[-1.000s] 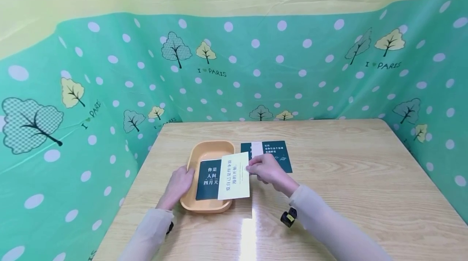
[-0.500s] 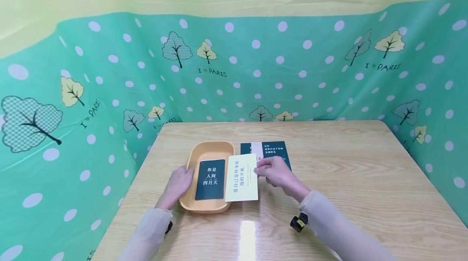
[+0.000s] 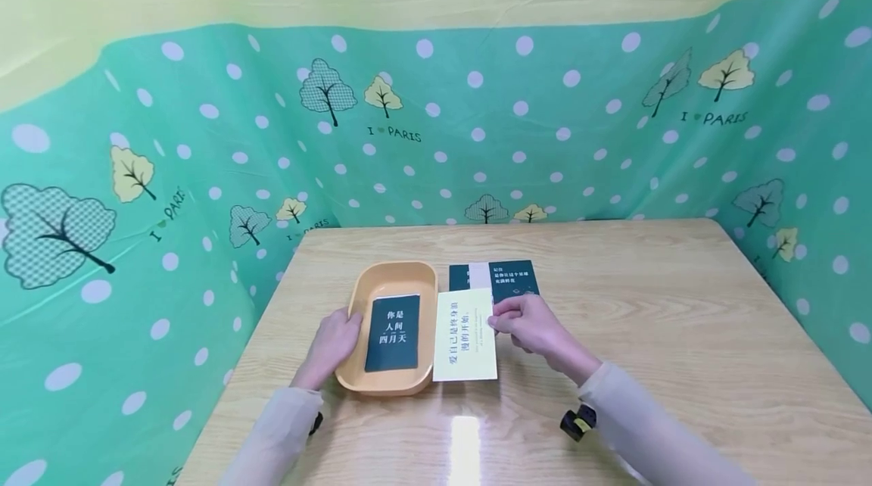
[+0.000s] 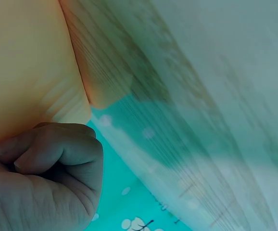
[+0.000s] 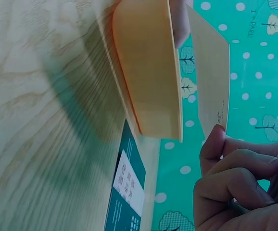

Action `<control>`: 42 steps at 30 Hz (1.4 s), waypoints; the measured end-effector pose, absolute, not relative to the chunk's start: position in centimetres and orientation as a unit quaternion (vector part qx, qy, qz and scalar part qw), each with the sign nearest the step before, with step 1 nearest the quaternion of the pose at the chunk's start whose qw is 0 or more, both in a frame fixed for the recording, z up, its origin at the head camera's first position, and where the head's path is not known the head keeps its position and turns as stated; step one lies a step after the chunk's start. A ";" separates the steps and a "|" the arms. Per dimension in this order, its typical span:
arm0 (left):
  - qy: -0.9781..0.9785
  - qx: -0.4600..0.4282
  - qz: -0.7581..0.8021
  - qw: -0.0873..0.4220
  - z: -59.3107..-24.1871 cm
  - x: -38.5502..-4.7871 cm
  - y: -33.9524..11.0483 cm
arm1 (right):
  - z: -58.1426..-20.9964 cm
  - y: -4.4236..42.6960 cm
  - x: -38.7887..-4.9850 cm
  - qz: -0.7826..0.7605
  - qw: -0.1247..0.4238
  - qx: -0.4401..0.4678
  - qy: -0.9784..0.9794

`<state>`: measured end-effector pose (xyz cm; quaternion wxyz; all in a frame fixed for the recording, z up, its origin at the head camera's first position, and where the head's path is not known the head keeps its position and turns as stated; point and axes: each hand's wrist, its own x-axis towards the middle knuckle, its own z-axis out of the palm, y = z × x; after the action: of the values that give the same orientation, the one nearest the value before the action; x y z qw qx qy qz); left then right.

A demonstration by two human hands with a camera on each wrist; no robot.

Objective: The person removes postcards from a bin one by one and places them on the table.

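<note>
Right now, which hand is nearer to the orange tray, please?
The left hand: it grips the orange tray by its left rim, while the right hand is past its right side, pinching the cream card.

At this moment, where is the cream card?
In the head view, the cream card is pinched in the right hand, raised above the table, just right of the orange tray.

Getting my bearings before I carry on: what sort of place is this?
Probably a staged tabletop workspace, perhaps a recording booth: patterned fabric surrounds the wood-grain table on three sides, and a black device shows beside the right sleeve.
</note>
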<state>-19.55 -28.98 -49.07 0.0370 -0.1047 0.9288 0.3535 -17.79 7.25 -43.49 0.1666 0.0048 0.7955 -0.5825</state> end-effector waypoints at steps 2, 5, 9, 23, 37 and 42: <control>0.928 -0.105 0.355 0.037 -49.0 -19.6 -28.9 | -43.6 7.7 -17.7 -0.579 0.167 0.006 0.798; 0.926 -0.106 0.360 0.041 -49.0 -19.6 -28.8 | -43.8 8.4 -17.4 -0.578 0.169 0.008 0.798; 0.925 -0.107 0.361 0.046 -49.1 -19.5 -28.7 | -44.4 9.1 -17.0 -0.574 0.173 0.018 0.800; 0.927 -0.109 0.357 0.044 -49.1 -19.4 -28.5 | -45.5 10.5 -15.9 -0.550 0.170 0.039 0.817; 0.930 -0.103 0.350 0.045 -48.5 -19.3 -28.6 | -46.9 9.4 -14.5 -0.543 0.180 0.031 0.820; 0.931 -0.102 0.349 0.040 -48.8 -19.3 -28.7 | -47.4 9.3 -14.2 -0.542 0.179 0.030 0.821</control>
<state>-19.26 -28.74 -48.75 0.0401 -0.1024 0.9308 0.3486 -14.16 9.28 -47.35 0.1789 0.0301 0.8205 -0.5420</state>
